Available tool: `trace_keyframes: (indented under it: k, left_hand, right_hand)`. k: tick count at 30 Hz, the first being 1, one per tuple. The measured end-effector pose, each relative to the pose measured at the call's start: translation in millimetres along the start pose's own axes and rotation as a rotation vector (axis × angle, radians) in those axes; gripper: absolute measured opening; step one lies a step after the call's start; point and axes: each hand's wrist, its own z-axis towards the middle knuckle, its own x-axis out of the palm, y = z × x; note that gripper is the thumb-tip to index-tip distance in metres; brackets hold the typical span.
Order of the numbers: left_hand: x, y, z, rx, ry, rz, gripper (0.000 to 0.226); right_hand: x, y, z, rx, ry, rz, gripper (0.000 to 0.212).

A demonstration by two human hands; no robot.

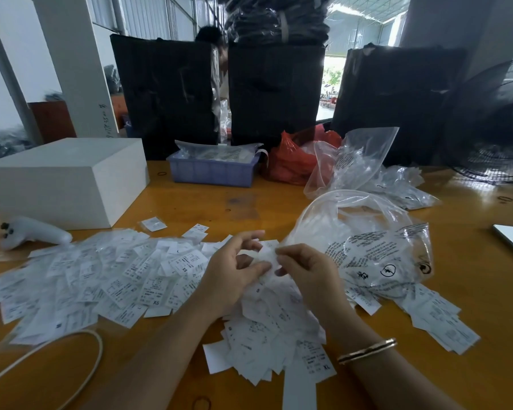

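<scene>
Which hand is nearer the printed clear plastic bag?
Right. The right hand sits just beside the printed clear plastic bag, at its left edge; the left hand is farther left, over the label pile. Both pinch one white label.

Premises were a garment-packing warehouse. Corrugated metal walls [148,16] enclosed tall black plastic-wrapped bundles [276,93]. Loose white printed size labels [116,276], clear printed polybags [376,255] and a blue plastic crate [212,171] covered the glossy orange wooden surface [214,202].

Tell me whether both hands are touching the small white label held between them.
Touching. The head view shows the left hand and the right hand each pinching the label with their fingertips, with no gap visible.
</scene>
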Motion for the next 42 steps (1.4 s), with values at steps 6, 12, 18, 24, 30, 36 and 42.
trace_keyframes:
  k: [6, 12, 18, 24, 30, 36, 42]
  left_hand:
    - [-1, -2, 0, -0.053, -0.076, -0.014, 0.04]
    - [-3, -7, 1, -0.125, -0.064, -0.063, 0.031]
    - [-4, -7, 1, -0.13, -0.085, 0.028, 0.031]
    - [-31, -6, 6, -0.016, -0.461, 0.429, 0.031]
    - [-50, 7, 6, -0.163, -0.517, 0.83, 0.039]
    - [-52, 10, 5, -0.208, -0.463, 1.229, 0.044]
    - [-37, 9, 7, 0.074, -0.376, 1.031, 0.024]
  right_hand:
    - [8, 4, -6, 0.13, 0.161, 0.076, 0.018]
    - [6, 2, -4, 0.113, 0.066, 0.074, 0.026]
    - [1, 1, -2, 0.066, 0.044, 0.009, 0.028]
    - [-42, 3, 36, -0.164, -0.402, -0.201, 0.022]
    - [-93, -33, 82, 0.224, -0.12, -0.957, 0.022]
    - [-87, -42, 79, 0.315, 0.091, -1.259, 0.015]
    - [-89, -43, 70, 0.164, -0.161, -1.132, 0.027]
